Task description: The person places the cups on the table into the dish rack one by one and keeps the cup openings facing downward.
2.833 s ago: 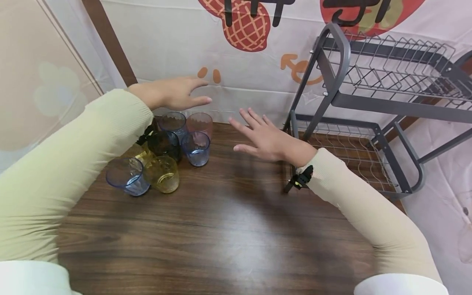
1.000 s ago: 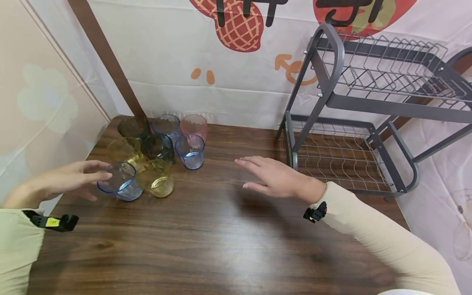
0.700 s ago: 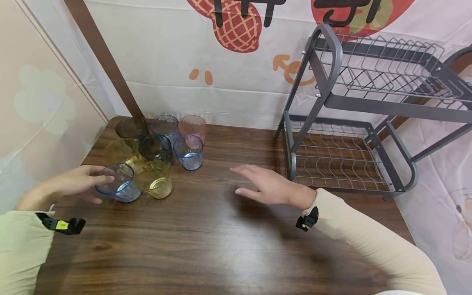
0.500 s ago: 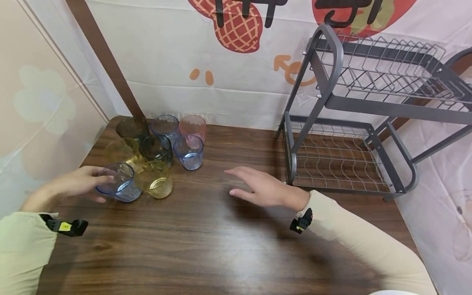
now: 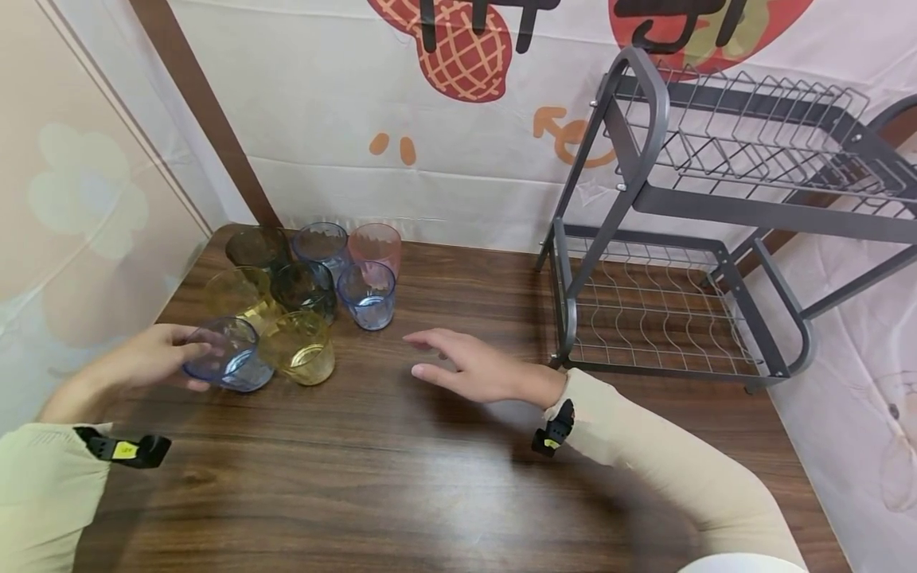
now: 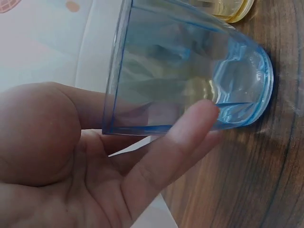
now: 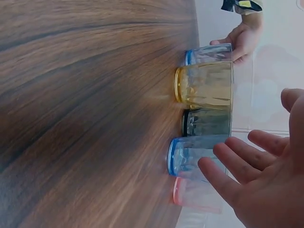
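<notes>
My left hand [image 5: 168, 356] is at the near left of a cluster of clear tumblers. Its thumb and fingers grip the side of a blue tumbler [image 6: 190, 71], which stands close over the wood. In the left wrist view one finger lies across its outer wall and part of the hand shows through it. My right hand [image 5: 473, 366] hovers above the table with fingers loosely extended, holding nothing. Nearest to it are another blue tumbler [image 5: 368, 298] and a yellow tumbler [image 5: 308, 354]. Palm and spread fingers show in the right wrist view.
Behind them stand a second yellow tumbler [image 5: 236, 294], dark tumblers [image 5: 304, 290], a third blue tumbler [image 5: 320, 243] and a pink tumbler [image 5: 380, 243]. At the right rises a grey two-tier wire rack [image 5: 666, 302]. A printed cloth [image 5: 458, 207] hangs behind the wooden table [image 5: 401, 477].
My left hand has come down from above the cups to the near blue tumbler and closed on its side. My right hand has dropped nearer and lately drifted left toward the cups.
</notes>
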`<state>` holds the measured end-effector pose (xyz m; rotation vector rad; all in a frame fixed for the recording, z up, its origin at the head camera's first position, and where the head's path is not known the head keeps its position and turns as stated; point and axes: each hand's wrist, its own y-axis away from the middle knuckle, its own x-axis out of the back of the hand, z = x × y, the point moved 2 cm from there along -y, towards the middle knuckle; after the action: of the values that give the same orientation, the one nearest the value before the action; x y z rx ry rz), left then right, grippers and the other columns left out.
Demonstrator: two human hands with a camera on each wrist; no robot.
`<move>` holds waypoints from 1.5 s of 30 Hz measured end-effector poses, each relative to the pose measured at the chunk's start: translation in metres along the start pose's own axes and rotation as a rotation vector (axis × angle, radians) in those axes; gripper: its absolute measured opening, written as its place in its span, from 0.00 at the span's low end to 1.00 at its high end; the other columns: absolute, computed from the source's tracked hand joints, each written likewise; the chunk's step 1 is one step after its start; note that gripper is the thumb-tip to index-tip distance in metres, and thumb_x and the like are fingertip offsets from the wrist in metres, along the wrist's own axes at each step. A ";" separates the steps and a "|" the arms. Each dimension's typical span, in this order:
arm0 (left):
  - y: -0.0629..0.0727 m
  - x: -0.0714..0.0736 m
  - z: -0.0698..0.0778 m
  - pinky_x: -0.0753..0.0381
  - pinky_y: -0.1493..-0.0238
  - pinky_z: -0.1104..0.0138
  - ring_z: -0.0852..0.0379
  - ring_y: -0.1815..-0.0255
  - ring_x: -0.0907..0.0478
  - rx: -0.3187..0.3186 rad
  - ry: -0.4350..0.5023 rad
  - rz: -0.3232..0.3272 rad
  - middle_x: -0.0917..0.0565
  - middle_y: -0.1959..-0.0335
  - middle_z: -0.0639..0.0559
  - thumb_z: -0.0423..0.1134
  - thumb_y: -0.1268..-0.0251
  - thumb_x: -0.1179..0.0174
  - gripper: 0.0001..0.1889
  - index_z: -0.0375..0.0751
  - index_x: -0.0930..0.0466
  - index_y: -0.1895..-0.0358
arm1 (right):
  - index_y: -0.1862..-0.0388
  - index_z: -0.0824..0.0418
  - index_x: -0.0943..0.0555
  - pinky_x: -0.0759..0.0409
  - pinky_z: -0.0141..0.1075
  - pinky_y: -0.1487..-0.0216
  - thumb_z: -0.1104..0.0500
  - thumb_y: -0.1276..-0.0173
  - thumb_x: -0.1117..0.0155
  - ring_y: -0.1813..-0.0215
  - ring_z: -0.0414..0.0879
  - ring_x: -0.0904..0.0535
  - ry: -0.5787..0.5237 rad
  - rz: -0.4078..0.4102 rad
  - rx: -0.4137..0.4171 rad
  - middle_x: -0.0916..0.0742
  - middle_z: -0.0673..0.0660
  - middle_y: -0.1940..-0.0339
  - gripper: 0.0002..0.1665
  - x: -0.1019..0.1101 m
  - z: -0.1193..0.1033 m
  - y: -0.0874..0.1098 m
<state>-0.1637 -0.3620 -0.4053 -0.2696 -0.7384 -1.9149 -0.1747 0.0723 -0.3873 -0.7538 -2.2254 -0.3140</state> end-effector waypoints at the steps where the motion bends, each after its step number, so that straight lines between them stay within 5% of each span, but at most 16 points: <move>1: 0.001 -0.001 0.000 0.09 0.59 0.57 0.69 0.58 0.19 -0.010 -0.006 0.011 0.28 0.42 0.15 0.25 0.20 0.62 0.20 0.06 0.38 0.38 | 0.25 0.63 0.32 0.25 0.40 0.30 0.50 0.18 0.46 0.30 0.47 0.27 -0.019 0.000 -0.003 0.22 0.59 0.30 0.30 -0.001 0.000 -0.001; 10: 0.009 -0.002 -0.001 0.09 0.63 0.54 0.71 0.61 0.18 -0.071 -0.012 0.065 0.23 0.48 0.15 0.22 0.22 0.62 0.19 0.03 0.40 0.40 | 0.25 0.62 0.32 0.25 0.45 0.30 0.52 0.17 0.49 0.30 0.49 0.26 -0.170 -0.016 -0.048 0.22 0.60 0.29 0.28 -0.004 0.002 -0.007; 17: 0.021 0.005 0.006 0.16 0.73 0.68 0.72 0.65 0.19 -0.139 -0.228 0.195 0.11 0.62 0.41 0.24 0.23 0.54 0.15 0.15 0.26 0.44 | 0.26 0.62 0.31 0.28 0.43 0.27 0.52 0.16 0.51 0.29 0.45 0.27 -0.231 -0.016 -0.071 0.22 0.58 0.29 0.26 -0.002 0.000 -0.010; 23: 0.030 0.010 0.019 0.21 0.70 0.75 0.73 0.67 0.22 -0.101 -0.297 0.238 0.13 0.61 0.36 0.25 0.23 0.52 0.15 0.13 0.26 0.44 | 0.25 0.61 0.31 0.30 0.37 0.27 0.51 0.16 0.53 0.29 0.44 0.28 -0.253 -0.024 -0.087 0.22 0.57 0.29 0.26 0.001 -0.003 -0.012; 29: 0.033 0.014 0.025 0.22 0.69 0.76 0.76 0.63 0.24 -0.109 -0.268 0.273 0.16 0.53 0.29 0.27 0.23 0.51 0.18 0.16 0.30 0.37 | 0.26 0.57 0.30 0.29 0.33 0.29 0.48 0.16 0.56 0.30 0.41 0.27 -0.274 -0.023 -0.101 0.21 0.55 0.30 0.26 0.004 -0.008 -0.013; 38: 0.046 0.010 0.058 0.27 0.74 0.80 0.80 0.66 0.28 -0.159 -0.362 0.407 0.18 0.53 0.22 0.27 0.24 0.49 0.17 0.20 0.27 0.37 | 0.26 0.67 0.34 0.19 0.43 0.36 0.55 0.15 0.61 0.30 0.56 0.26 -0.602 -0.023 -0.100 0.23 0.65 0.31 0.27 0.002 -0.010 -0.019; 40: 0.048 0.007 0.066 0.32 0.73 0.81 0.69 0.64 0.21 -0.183 -0.400 0.454 0.17 0.54 0.23 0.27 0.24 0.48 0.16 0.24 0.24 0.39 | 0.25 0.69 0.35 0.18 0.46 0.37 0.55 0.15 0.62 0.30 0.58 0.26 -0.684 -0.014 -0.101 0.23 0.67 0.31 0.27 0.003 -0.011 -0.020; 45: 0.050 -0.006 0.086 0.34 0.82 0.75 0.67 0.72 0.21 -0.262 -0.429 0.585 0.17 0.57 0.22 0.25 0.27 0.47 0.15 0.28 0.20 0.41 | 0.24 0.69 0.39 0.19 0.52 0.37 0.53 0.15 0.63 0.30 0.63 0.27 -0.827 -0.006 -0.101 0.24 0.69 0.30 0.29 0.003 -0.016 -0.024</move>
<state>-0.1284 -0.3210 -0.3218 -0.9725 -0.5916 -1.3952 -0.1818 0.0472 -0.3746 -1.0646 -2.9965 -0.1201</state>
